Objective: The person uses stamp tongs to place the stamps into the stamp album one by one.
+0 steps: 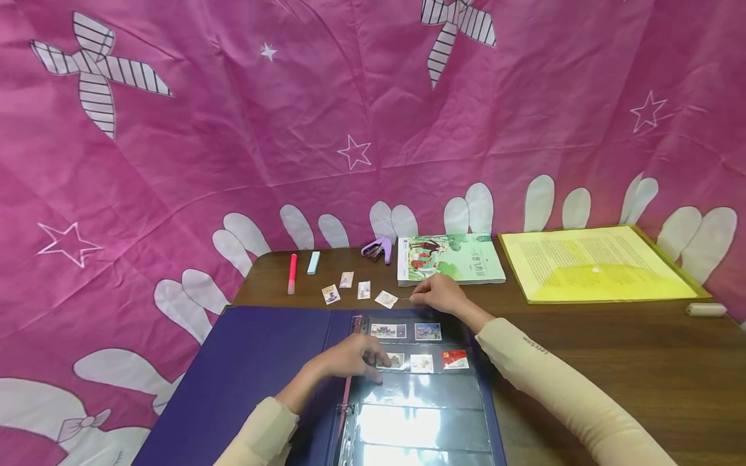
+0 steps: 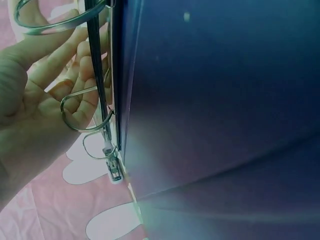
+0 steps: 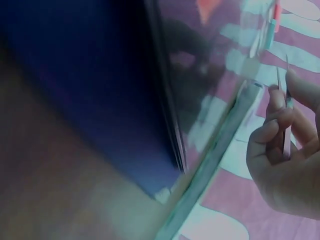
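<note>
In the head view my right hand (image 1: 441, 294) pinches slim tweezers (image 1: 406, 298) beyond the album's top edge. Their tips point at a loose stamp (image 1: 386, 299); whether they touch it I cannot tell. The right wrist view shows the metal tweezers (image 3: 286, 142) between thumb and fingers, tips apart. My left hand (image 1: 352, 357) rests over the clear-pocketed page (image 1: 425, 391) of an open blue ring-binder stamp album (image 1: 250, 362). Its fingers are loosely bent beside a pocketed stamp (image 1: 395, 361), partly covering it. More stamps, including a red one (image 1: 455, 360), sit in the upper two rows.
Other loose stamps (image 1: 364, 290) lie behind the album. Farther back are a red pen (image 1: 293, 273), a light-blue stick-like item (image 1: 313, 263), a purple stapler-like tool (image 1: 377, 249), and a green book (image 1: 460, 259). A yellow document folder (image 1: 600, 265) and a white roll (image 1: 706, 310) lie right.
</note>
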